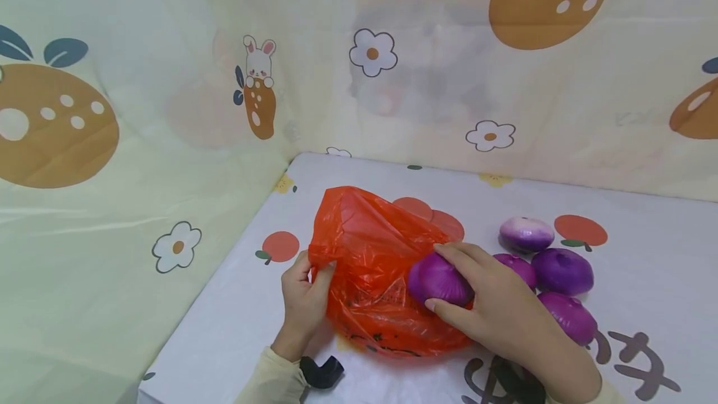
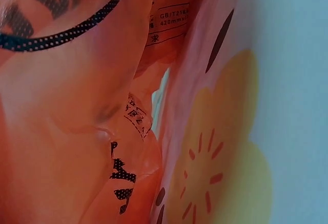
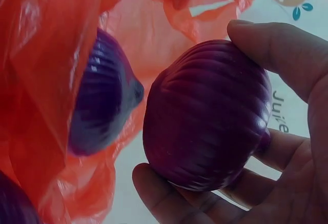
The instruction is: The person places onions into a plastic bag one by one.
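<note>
A red plastic bag [image 1: 364,235] lies on the table with its mouth toward the right. My left hand [image 1: 305,295] pinches the bag's left edge between thumb and fingers. In my right hand [image 1: 499,298] is a purple onion [image 1: 440,279], gripped at the bag's mouth. The right wrist view shows fingers and thumb round this ribbed onion [image 3: 207,114]. Just beyond it, a darker onion [image 3: 102,101] sits partly covered by the bag. Part of another onion [image 3: 15,206] shows at the lower left corner there. Only bag and tablecloth appear in the left wrist view.
Right of my right hand stand a pale-topped onion [image 1: 526,234], a dark purple onion [image 1: 563,271] and a magenta onion [image 1: 568,318]; another onion [image 1: 515,269] is partly hidden behind the hand. Patterned sheets [image 1: 426,92] rise behind and left of the table. A black strap piece [image 1: 322,373] shows near my left wrist.
</note>
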### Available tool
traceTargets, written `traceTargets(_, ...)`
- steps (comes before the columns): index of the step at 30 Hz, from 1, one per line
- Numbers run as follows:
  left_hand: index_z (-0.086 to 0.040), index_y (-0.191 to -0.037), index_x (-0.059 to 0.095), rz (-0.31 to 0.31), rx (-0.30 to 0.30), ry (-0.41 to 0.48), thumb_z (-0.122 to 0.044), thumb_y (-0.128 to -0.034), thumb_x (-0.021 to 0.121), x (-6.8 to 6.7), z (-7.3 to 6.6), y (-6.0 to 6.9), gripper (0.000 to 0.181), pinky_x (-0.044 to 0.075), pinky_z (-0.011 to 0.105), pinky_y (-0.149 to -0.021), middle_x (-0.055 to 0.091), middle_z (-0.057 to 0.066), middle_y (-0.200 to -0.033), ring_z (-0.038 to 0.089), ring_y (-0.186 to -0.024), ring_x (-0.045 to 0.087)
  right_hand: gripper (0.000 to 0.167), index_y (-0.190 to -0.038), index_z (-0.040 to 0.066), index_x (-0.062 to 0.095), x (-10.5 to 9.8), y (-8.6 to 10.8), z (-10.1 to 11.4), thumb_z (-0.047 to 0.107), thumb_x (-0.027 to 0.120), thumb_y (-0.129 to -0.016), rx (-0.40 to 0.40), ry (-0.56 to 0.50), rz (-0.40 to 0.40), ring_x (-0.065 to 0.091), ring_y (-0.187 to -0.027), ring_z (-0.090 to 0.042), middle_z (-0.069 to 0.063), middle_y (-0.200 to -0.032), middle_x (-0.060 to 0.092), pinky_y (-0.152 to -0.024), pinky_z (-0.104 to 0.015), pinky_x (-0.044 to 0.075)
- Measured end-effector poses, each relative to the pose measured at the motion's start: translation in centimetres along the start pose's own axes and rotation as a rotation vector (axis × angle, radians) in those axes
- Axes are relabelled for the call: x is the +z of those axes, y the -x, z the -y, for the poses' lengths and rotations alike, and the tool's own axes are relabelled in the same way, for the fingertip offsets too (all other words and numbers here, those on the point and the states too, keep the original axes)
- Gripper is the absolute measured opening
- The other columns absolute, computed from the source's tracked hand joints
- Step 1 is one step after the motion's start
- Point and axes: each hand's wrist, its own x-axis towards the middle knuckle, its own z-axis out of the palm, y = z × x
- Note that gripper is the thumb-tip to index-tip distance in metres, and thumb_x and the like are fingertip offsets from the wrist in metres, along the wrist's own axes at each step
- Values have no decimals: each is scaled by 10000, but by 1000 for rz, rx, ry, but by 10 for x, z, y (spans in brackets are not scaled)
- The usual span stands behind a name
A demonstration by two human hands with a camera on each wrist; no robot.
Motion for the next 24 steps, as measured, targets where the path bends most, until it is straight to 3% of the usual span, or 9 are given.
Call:
traceTargets(7, 9, -1159, 747, 12, 1, -14, 29, -962, 669, 0, 0, 0, 212, 590, 277, -922, 757, 128, -1096, 170, -1010, 698, 721, -1468, 145, 590, 9, 0, 5, 463, 823, -864, -35, -5, 28, 631, -1234, -342, -102, -1418, 607, -911, -563, 594)
traceTargets(17, 2, -1152, 754, 10, 3, -18, 24, -965, 665, 0, 1, 1, 208, 591, 272, -916, 759, 118, -1085, 170, -1001, 695, 742, -1481, 179, 593, 20, -1, 9, 472, 838, -844, -2, 30, 105, 592, -1303, -375, -109, -1475, 585, -944, -594, 573)
traceTargets(24, -1, -1157, 752, 15, 7, -12, 25, -966, 667, 0, 0, 1, 211, 588, 277, -926, 759, 120, -1087, 171, -1001, 697, 740, -1483, 149, 584, 27, 0, 8, 453, 836, -857, -41, -2, 118, 589, -1304, -398, -134, -1495, 560, -951, -612, 561)
